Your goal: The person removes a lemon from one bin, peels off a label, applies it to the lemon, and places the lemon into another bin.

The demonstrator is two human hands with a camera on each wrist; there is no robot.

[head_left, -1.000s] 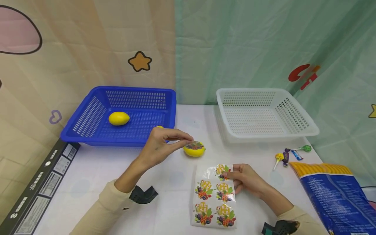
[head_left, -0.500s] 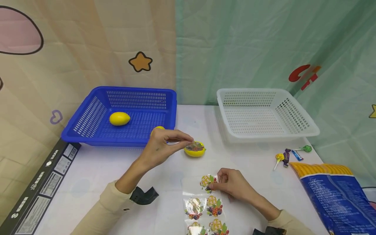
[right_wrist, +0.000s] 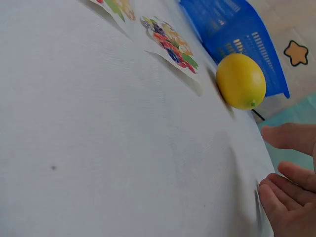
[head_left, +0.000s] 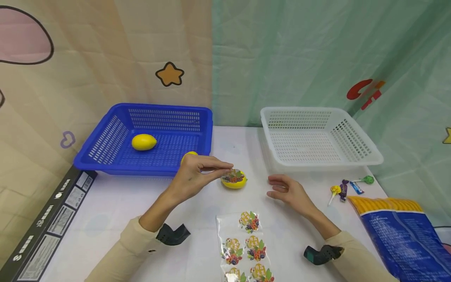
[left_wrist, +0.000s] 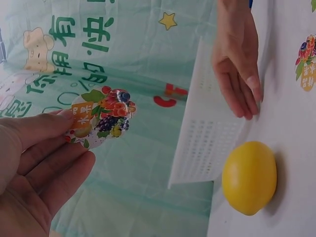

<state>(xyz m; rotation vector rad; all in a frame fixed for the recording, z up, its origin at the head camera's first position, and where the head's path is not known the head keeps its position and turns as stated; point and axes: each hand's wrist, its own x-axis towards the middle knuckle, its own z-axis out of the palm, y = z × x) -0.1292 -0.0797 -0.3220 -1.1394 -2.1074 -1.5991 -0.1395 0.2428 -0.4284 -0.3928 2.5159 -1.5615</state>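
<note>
My left hand pinches a round fruit-print sticker by its edge between thumb and fingertips. In the head view the sticker overlaps a yellow lemon; the left wrist view shows it held up apart from that lemon, which lies on the white table. My right hand is held over the table to the right of the lemon, fingers loosely bent, holding nothing. A sheet of fruit stickers lies flat at the front of the table, its upper left spot bare.
A blue basket at the back left holds two lemons, one partly hidden by my left hand. At the back right stands a white basket. Several wrapped sweets and a blue bag lie on the right, a long black box on the left.
My right hand has laid the sticker sheet down further left, let go of it and moved up toward the lemon. The left hand with its sticker has hardly moved.
</note>
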